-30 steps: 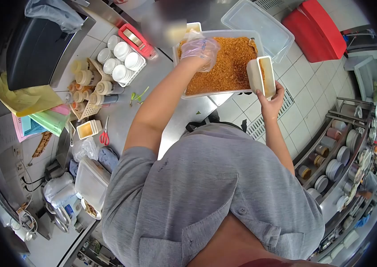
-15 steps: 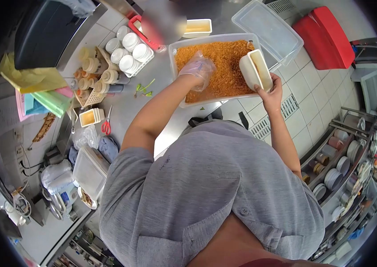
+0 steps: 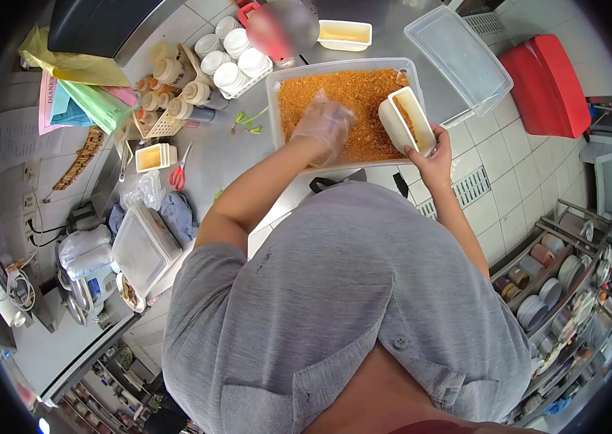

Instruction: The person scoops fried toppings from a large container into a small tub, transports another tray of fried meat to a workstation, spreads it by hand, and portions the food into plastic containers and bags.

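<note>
My left hand (image 3: 324, 126), in a clear plastic glove, is in the orange-brown crumbs (image 3: 364, 90) that fill a large clear plastic tub (image 3: 271, 108). Its fingers are blurred and partly hidden by the glove, so I cannot tell whether they are closed. At the tub's right side, my right hand (image 3: 432, 155) is bare and grips a small cream rectangular container (image 3: 395, 129) by its near end. That container is tilted over the crumbs, and some orange crumbs show along its inside.
A clear lid (image 3: 458, 58) lies right of the tub, near a red box (image 3: 544, 87). Behind stands another cream container (image 3: 345, 35). Leftward are stacked white cups (image 3: 230, 76), sauce bottles (image 3: 194, 92), green sprigs (image 3: 248, 123) and red-handled scissors (image 3: 178, 176). A shelf (image 3: 537, 289) of dishes stands at right.
My camera view has shifted slightly. The cream container has tipped more over the tub, and crumbs now show inside it. My left hand stays in the crumbs.
</note>
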A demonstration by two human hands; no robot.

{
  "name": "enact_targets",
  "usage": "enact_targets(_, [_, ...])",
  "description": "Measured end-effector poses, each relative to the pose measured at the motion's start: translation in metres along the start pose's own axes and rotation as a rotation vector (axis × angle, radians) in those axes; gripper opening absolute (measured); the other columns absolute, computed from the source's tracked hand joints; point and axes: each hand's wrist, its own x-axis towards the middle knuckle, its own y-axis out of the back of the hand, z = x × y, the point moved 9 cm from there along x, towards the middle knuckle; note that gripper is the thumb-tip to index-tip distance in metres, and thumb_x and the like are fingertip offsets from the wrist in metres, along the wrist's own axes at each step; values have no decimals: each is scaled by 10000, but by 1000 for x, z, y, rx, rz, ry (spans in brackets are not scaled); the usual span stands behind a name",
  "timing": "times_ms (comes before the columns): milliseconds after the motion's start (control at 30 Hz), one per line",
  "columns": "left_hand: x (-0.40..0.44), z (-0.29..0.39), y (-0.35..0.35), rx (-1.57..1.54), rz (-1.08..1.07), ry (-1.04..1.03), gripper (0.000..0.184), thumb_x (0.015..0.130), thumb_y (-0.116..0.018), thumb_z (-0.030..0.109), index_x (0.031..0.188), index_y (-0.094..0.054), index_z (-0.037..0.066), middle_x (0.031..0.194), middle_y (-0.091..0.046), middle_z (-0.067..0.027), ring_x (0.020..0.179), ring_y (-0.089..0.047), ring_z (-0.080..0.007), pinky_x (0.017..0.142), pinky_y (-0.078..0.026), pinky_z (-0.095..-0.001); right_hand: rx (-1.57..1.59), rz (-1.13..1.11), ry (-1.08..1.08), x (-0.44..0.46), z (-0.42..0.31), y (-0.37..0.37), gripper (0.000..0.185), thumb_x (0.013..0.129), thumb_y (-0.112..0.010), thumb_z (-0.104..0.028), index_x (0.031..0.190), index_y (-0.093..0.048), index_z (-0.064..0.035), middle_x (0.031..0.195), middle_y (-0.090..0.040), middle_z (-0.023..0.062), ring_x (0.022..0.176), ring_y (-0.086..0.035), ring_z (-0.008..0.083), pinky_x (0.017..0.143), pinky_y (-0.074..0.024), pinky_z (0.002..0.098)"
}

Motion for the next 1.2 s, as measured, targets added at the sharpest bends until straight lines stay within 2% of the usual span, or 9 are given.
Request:
enact_targets(67, [-14,32,-1,558,5,-161,159,847,-581,137,990,-645,110,1015,-664,-98,1013,-627,-310,1117,-379,-469,-2,-7,28,2,4,-2,709,649,-855,-155,1246,-520,29,1158,-616,177,1109,-598,276,991,-471,381])
enact_targets(167, [-23,39,5,657,182,-262,264,804,-665,151,1068,-667,156,1153,-611,-99,1164,-570,-319,1116,-410,-460,-251,-9,127,1,-36,0,714,667,-854,-165,1269,-515,13,1201,-601,156,1134,-598,275,1005,-470,397])
enact_targets(367, [-13,-13,-20,211,-40,-14,521,693,-787,112,1183,-668,245,1363,-479,-102,1286,-481,-399,1061,-485,-437,-582,-2,237,18,-67,0,731,583,-823,-251,1243,-566,-68,1147,-615,110,1125,-588,320,984,-396,445])
enact_targets(600, [7,-30,3,183,-25,-273,324,803,-675,123,1121,-614,102,1075,-624,-153,1118,-591,-346,915,-516,-429,-729,-109,300,32,-79,-15,744,570,-823,-210,1259,-570,-91,1169,-600,106,1174,-558,318,966,-410,450])
enact_targets(667, [11,-62,16,-296,8,33,301,860,-625,131,1158,-602,95,1037,-666,-151,1062,-632,-305,902,-502,-390,-741,-207,284,34,-80,-29,734,581,-824,-170,1264,-568,-87,1185,-589,115,1194,-539,325,986,-437,457])
enact_targets(833, [8,-21,71,-488,135,-41,315,904,-637,199,1198,-595,95,1070,-674,-94,981,-627,-230,889,-491,-366,-639,-329,382,35,-83,-75,715,598,-824,-130,1259,-561,-55,1196,-575,151,1205,-519,356,1062,-452,409])
enact_targets(967, [-7,-2,67,-583,32,415,320,934,-637,185,1240,-570,118,1092,-638,-90,1041,-591,-198,909,-477,-350,-581,-405,379,36,-82,-111,717,598,-827,-140,1255,-562,-30,1214,-573,180,1216,-515,366,1069,-444,423])
enact_targets(1100, [-10,3,55,-736,312,145,339,932,-649,174,1247,-537,117,1131,-576,-111,1122,-573,-255,967,-462,-347,-504,-419,397,43,-81,-130,712,608,-817,-160,1259,-567,-19,1210,-577,195,1203,-526,384,1057,-440,434])
enact_targets(1200, [-25,44,73,-33,442,-188,370,935,-631,178,1277,-528,80,1229,-567,-140,1228,-522,-322,1119,-376,-361,-473,-423,401,48,-80,-135,717,608,-820,-159,1262,-564,-15,1218,-574,201,1205,-524,387,1059,-437,435])
